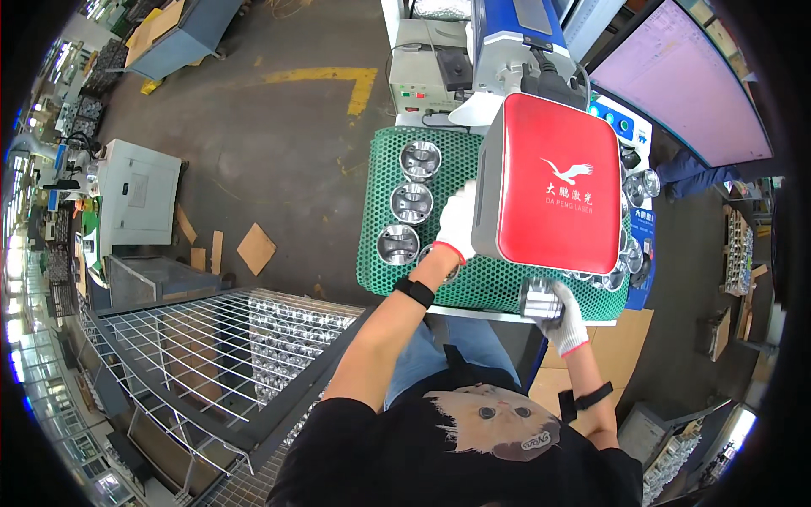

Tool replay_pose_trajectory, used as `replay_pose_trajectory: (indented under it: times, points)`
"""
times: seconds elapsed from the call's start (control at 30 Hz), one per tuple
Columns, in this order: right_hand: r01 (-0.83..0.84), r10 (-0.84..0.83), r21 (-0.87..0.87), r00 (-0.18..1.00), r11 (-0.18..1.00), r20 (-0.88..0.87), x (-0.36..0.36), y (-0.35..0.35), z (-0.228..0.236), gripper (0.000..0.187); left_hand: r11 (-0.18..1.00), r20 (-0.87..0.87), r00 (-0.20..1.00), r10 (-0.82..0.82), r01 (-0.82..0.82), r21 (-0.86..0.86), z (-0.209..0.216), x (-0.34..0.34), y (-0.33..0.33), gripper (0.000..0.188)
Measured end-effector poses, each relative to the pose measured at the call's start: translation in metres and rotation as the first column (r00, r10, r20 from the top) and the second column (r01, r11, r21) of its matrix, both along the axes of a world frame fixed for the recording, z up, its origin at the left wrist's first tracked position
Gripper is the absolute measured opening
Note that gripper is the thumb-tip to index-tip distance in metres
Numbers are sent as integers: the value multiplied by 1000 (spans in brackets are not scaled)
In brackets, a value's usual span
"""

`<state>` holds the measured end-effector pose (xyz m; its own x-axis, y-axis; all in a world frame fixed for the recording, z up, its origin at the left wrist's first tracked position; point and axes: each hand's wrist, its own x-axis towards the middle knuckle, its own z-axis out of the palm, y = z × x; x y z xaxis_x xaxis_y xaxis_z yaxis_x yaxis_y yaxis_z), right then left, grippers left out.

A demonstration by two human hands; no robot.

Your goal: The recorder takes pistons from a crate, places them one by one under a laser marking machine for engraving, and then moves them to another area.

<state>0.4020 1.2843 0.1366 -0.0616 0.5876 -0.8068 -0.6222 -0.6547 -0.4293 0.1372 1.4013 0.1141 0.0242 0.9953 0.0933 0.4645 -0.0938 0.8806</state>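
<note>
Two gloved hands at work, both in white knit gloves. Right hand (564, 314), lower centre-right of frame, is wrapped around one shiny metal piston (539, 299) at the near edge of the green mesh mat (498, 283). Left hand (457, 221) reaches up to mid-frame, flat against the left side of the red-faced laser head (557, 186); whether its fingers close on anything I cannot tell, the housing hides them.

Progress, as a judgement: partway. Three pistons (411, 202) stand in a column on the mat's left, crown down, open skirts up, apart from each other. A fourth part (439, 258) peeks out by the left wrist, mostly hidden. More pistons (639, 188) cluster on the right of the mat, behind and under the red head; at least four or five, exact count hidden. Which group is done and which is waiting does not show.

Lower left of frame: wire mesh cage (211, 338) holding many more metal parts, too many to count. Upper right: one large monitor (684, 84). Upper left: one grey cabinet (139, 194) on the concrete floor, cardboard scraps (255, 248) beside it.
</note>
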Motion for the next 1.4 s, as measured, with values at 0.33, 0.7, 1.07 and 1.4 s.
replay_pose_trajectory:
  times: [0.33,0.7,1.07,1.4]
  points:
    - [-978,-118,83,61,192,991,-65,134,-104,57,930,617,698,364,-235,-283,95,-74,-107,70]
    - [-896,290,47,192,442,938,-164,128,55,75,636,588,265,765,-161,-755,18,-124,-297,67]
    - [-967,-221,-89,-143,239,965,-159,146,-16,55,662,547,410,730,-223,-716,16,-120,-324,66]
    - [-881,-243,168,63,442,968,-143,52,36,59,826,541,686,487,-160,-541,40,-115,-281,69]
